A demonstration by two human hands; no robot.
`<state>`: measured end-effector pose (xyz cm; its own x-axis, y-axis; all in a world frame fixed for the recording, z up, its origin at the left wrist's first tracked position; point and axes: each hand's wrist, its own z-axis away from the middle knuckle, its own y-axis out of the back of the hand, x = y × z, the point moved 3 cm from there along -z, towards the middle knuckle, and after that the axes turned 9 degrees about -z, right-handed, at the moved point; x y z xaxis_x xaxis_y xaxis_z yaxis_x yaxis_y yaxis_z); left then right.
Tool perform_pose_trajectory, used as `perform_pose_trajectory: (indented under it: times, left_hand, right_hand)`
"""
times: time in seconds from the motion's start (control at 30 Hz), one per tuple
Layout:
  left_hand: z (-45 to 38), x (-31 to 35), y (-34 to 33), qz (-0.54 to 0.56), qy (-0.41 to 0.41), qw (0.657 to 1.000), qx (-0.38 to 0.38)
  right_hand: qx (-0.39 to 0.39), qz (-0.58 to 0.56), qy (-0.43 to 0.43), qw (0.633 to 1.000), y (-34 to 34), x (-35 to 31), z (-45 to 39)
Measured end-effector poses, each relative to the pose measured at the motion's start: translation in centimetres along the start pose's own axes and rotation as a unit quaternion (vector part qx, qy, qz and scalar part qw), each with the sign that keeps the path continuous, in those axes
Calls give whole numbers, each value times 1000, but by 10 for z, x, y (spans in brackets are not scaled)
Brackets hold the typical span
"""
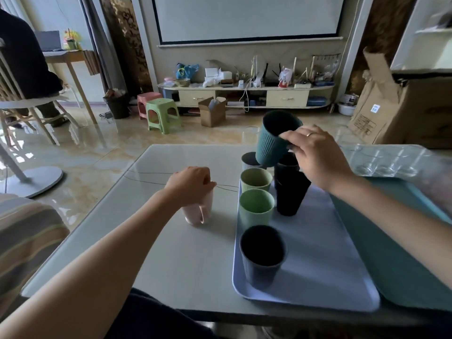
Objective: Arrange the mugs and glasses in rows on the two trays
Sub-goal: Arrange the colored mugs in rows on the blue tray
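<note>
Two hands, two mugs: one on the table, one in the air above the tray.

The left hand (189,183) sits on top of the pink mug (199,211), fingers curled together over its rim; the mug stands upright on the table (171,253), just left of the blue tray (318,277). Along the tray's left edge runs a row of mugs: grey mug (248,161) farthest, then yellow-green mug (255,179), green mug (256,207), and dark mug (263,255) nearest. Beside that row stands a black stack (289,189). Above it the right hand (318,157) pinches the rim of the teal mug (275,139), which is lifted and tilted, mouth facing away. The teal tray (396,253) lies right of the blue one, touching it.
</note>
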<state>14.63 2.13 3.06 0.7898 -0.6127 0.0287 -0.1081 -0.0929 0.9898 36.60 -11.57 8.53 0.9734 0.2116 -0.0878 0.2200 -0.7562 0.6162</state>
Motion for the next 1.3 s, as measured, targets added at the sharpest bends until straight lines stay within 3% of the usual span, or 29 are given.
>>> perform_pose_trajectory:
  times: [0.17, 0.4, 0.63, 0.83, 1.13, 1.3]
  left_hand:
    - [19, 5, -11, -32, -13, 997, -69]
    - [32, 17, -13, -48, -1, 998, -27]
    - [30, 17, -17, -31, 17, 999, -35]
    - [27, 20, -22, -31, 13, 999, -42]
    - [26, 20, -23, -52, 41, 998, -11]
    - [25, 23, -6, -19, 50, 998, 35]
  right_hand:
    - [-73, -19, -31, 997, 32, 7, 50]
    - [-105, -15, -7, 994, 39, -2, 96]
    - [-157, -41, -32, 986, 26, -7, 121]
    - [-290, -70, -191, 935, 6, -5, 135]
    - [-300, -67, -193, 932, 3, -5, 136]
    - [-244, -85, -176, 950, 4, -5, 134]
